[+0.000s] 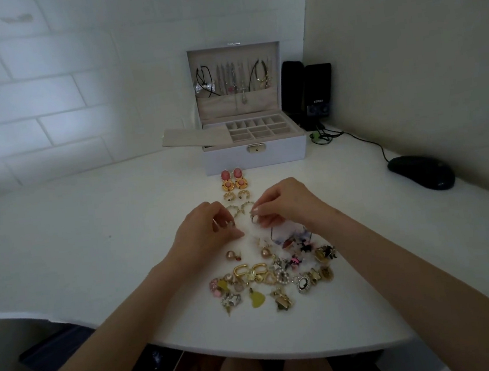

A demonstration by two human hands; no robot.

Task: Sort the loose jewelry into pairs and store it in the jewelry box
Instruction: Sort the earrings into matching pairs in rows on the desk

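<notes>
An open white jewelry box (255,153) stands at the back of the white desk (92,248), necklaces hanging in its lid and a tray of small compartments on top. In front of it lie paired earrings in a column: pink ovals (231,174), orange rounds (234,184), two gold pairs (234,195). My left hand (203,235) pinches a small pale earring. My right hand (285,203) pinches a matching one just above the desk. A pile of loose jewelry (278,276) lies near the front edge, with two pearl drops (231,254) set apart.
Two black speakers (307,92) stand right of the box, with a cable running to a black mouse (421,172) at the far right. A tiled wall rises behind. The desk's curved front edge is close to my lap.
</notes>
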